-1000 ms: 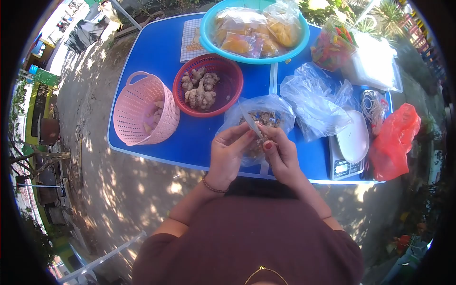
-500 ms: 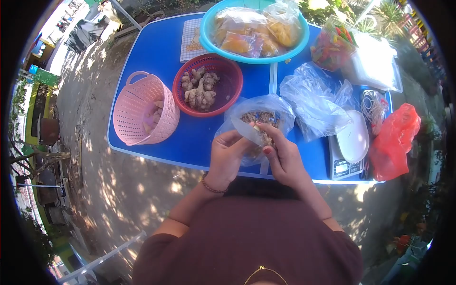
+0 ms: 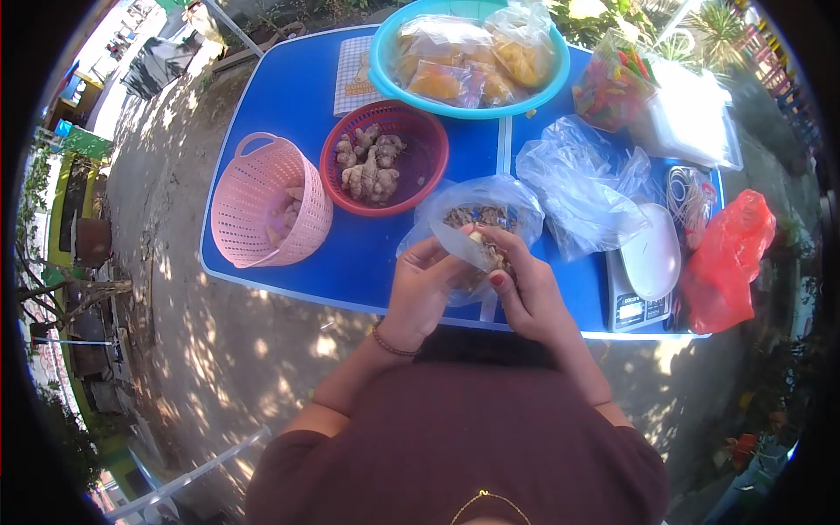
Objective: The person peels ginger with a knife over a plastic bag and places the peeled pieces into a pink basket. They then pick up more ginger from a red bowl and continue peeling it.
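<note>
Between my two hands is a small pale piece of ginger [image 3: 477,237], partly hidden by the fingers. My left hand [image 3: 423,287] is closed, its fingertips at the ginger's left side. From the right, my right hand [image 3: 532,293] closes around the ginger, thumb bent inward. Both are over an open clear plastic bag [image 3: 516,194] holding brown peelings [image 3: 490,216]. A whitish translucent flap, seemingly the bag's rim, lies across the gap between my hands. Whether a small tool is in the fingers I cannot make out.
Left on the blue table [image 3: 262,114] stand a pink basket [image 3: 306,210] with pale pieces and a red basket [image 3: 429,171] with ginger roots. A turquoise basin [image 3: 381,61] holds bagged food. At right are crumpled plastic bags [image 3: 577,188], a scale [image 3: 652,262] and a red bag [image 3: 726,262].
My right thumb and fingers have shifted slightly, and more of the pale ginger shows between my hands. Everything else on the table stays where it was.
</note>
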Available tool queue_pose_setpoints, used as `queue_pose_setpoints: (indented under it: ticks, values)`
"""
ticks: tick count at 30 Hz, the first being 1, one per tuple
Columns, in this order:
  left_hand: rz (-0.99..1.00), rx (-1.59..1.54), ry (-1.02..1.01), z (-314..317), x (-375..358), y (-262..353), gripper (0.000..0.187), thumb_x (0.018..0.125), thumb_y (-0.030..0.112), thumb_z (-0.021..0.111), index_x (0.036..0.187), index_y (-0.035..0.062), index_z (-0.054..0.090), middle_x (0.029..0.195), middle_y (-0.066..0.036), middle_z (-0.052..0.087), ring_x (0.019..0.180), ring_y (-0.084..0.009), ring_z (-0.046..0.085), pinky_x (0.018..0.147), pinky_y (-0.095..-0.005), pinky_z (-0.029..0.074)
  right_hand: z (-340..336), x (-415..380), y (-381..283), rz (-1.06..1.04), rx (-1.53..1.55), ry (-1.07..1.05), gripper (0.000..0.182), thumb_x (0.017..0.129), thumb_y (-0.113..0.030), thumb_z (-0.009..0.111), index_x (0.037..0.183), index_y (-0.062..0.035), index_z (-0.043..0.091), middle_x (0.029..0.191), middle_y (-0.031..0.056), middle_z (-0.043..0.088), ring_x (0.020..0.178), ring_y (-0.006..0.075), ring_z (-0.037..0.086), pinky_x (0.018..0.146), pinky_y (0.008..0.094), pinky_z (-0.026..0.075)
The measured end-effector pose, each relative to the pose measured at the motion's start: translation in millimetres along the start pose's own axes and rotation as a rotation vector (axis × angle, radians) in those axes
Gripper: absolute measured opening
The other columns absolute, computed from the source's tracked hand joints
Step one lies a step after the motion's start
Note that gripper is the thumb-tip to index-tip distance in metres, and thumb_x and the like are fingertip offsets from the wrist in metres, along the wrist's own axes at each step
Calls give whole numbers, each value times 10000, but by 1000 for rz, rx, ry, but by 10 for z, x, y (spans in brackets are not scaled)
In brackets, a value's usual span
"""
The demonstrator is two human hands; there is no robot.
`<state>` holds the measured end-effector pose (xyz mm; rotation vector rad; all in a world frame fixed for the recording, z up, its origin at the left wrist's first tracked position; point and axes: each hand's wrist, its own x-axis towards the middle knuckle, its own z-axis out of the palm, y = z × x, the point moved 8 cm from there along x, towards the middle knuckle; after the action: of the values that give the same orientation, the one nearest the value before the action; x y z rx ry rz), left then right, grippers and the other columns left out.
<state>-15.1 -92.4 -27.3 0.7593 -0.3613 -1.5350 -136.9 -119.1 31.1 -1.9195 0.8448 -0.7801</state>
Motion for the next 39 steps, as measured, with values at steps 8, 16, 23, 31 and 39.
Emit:
queue_pose_setpoints:
  ticks: [8,16,23,31,39]
  values:
    - [16,31,-23,-31,-12,-36,303,864,-5,603,1165,-18,573,1149,-121,621,990,-184,633,866,-333,541,-13,17,-18,-72,-82,42,382,948,-268,489,1258,-47,455,1073,191,623,782,372,641,638,386,509]
    - [12,91,-38,3,-21,-37,211,868,5,610,1076,-26,630,1045,-122,657,944,-173,641,843,-311,533,2,29,90,14,-104,51,372,951,-275,489,1234,-34,467,1019,204,626,747,348,647,617,378,501]
    - [62,51,43,-4,6,24,258,850,18,648,1104,-24,626,1031,-119,665,914,-155,644,830,-282,523,28,53,18,-90,45,52,402,965,-300,452,1271,-40,425,980,208,629,783,388,641,636,401,499]
    - [96,100,65,-11,-3,47,253,851,29,653,1097,-24,629,1002,-119,672,900,-148,647,815,-267,519,33,62,26,-45,-89,22,384,962,-287,461,1261,-47,438,1022,209,622,780,395,629,635,415,498]
    - [116,137,39,-15,19,91,212,857,21,640,1059,-43,642,987,-114,677,887,-144,648,814,-263,517,63,105,34,-34,81,28,368,964,-270,462,1252,-41,442,1024,208,620,821,393,629,682,406,494]
